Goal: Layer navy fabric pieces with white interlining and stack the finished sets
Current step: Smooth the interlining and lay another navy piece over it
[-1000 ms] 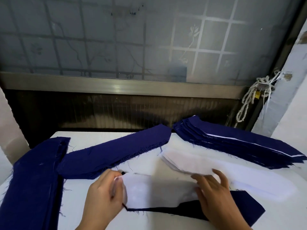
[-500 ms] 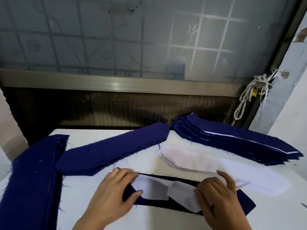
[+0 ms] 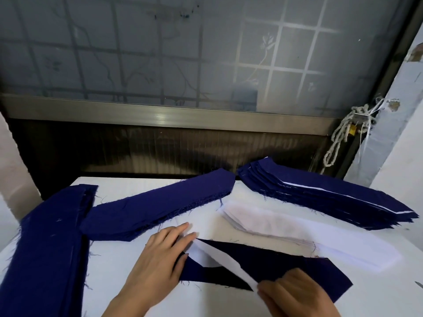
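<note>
One white table [image 3: 128, 284] carries three navy stacks: the left stack [image 3: 50, 248], the middle stack [image 3: 160, 209] and the right stack [image 3: 320, 202]. It also carries one white interlining pile [image 3: 286, 232]. Nearest lies a single navy piece [image 3: 286, 264] with one interlining strip [image 3: 212, 255] showing. Two hands are apart: the left hand [image 3: 158, 259] lies flat at the strip's end, fingers straight, and the right hand [image 3: 295, 294] is curled, gripping the navy piece.

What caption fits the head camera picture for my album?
Left hand presses white interlining; right hand grips navy piece.

Navy fabric pieces [image 3: 160, 209]; white interlining [image 3: 297, 234]; white table [image 3: 109, 266].
</note>
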### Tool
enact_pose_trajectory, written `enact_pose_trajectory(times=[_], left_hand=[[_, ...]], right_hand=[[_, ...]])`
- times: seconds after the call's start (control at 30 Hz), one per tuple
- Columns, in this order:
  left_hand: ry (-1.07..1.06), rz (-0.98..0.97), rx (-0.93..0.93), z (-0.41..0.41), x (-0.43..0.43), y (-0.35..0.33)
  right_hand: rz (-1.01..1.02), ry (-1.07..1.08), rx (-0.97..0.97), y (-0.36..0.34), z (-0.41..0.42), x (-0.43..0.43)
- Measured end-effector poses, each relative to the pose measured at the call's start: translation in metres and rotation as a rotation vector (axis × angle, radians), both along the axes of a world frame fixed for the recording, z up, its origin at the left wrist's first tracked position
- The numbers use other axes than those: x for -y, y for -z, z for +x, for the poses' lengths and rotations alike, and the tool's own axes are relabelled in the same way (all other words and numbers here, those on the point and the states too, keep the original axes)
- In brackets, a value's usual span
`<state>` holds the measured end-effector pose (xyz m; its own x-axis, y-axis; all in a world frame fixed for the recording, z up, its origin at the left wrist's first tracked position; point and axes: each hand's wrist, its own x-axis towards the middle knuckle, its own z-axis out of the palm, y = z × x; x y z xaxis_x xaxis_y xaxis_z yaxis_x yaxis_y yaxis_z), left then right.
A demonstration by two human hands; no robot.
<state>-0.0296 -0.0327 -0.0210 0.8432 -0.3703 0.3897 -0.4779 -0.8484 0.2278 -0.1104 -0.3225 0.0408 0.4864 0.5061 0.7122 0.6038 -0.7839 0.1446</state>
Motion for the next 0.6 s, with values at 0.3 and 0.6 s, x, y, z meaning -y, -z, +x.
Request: enact_pose_trajectory(times=[0.3, 0.6], left_hand=[[0.002, -0.135, 0.056, -0.003, 0.002, -0.007], [0.067, -0.127, 0.108, -0.007, 0.003, -0.011]], right_hand=[[0.212, 0.023, -0.069, 0.009, -0.013, 0.004], [0.339, 0.028, -0.2, 0.007, -0.015, 0.012]])
